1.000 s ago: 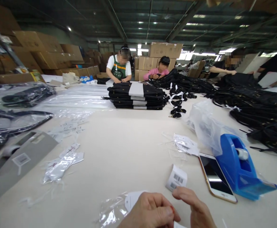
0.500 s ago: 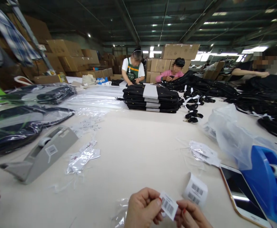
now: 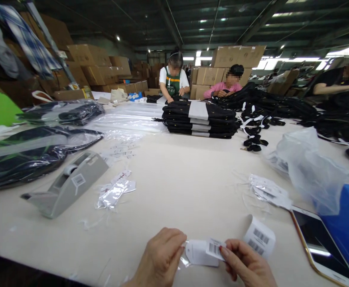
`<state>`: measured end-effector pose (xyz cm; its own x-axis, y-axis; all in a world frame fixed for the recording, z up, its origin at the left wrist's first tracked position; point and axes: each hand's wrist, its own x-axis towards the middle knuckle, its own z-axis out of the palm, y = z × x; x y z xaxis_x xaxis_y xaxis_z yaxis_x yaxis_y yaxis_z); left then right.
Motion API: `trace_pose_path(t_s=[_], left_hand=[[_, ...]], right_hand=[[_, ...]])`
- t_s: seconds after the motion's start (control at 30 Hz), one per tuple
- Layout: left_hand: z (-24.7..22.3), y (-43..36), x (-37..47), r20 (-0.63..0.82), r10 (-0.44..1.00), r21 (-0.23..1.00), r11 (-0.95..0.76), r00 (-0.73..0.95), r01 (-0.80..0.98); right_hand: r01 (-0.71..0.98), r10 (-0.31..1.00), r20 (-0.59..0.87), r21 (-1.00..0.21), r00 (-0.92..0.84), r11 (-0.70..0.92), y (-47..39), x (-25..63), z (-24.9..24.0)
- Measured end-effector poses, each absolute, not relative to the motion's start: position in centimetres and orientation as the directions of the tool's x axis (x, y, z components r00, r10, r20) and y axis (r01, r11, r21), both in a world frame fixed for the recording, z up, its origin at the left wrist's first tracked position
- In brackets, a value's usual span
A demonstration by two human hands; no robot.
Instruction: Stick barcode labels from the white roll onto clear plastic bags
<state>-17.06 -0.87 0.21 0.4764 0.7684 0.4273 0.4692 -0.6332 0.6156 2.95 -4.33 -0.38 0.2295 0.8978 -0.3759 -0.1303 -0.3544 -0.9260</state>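
Near the table's front edge, my left hand is closed with its fingertips at the left end of a white hang tag, which has a small hole. Clear plastic shows beneath those fingers. My right hand pinches a small white barcode sticker between thumb and fingers, over the tag's right end. Whether the sticker touches the tag I cannot tell. Just behind my right hand stands a curled strip of barcode labels.
A phone and blue tape dispenser lie right, by crumpled plastic and tags. A grey tape dispenser and more tags are left. Stacked black garments lie ahead; several people work beyond.
My left hand has moved left and down off the barcode sticker to the hang tag, which now shows. The sticker stays in my right hand. The view has shifted left; another hand left the left edge.
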Motion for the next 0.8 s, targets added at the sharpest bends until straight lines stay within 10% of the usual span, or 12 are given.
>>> trace_pose_path(t_s=[0.2, 0.8], left_hand=[[-2.2, -0.7, -16.3, 0.515, 0.484, 0.241, -0.874, 0.707, 0.422], [-3.0, -1.1, -16.5, 0.385, 0.539, 0.269, -0.842, 0.749, 0.468]], right_hand=[[0.096, 0.904, -0.42, -0.9, 0.076, -0.426, -3.5, 2.8, -1.8], [0.316, 0.929, -0.348, -0.874, 0.123, -0.369, -3.3, 1.9, -1.5]])
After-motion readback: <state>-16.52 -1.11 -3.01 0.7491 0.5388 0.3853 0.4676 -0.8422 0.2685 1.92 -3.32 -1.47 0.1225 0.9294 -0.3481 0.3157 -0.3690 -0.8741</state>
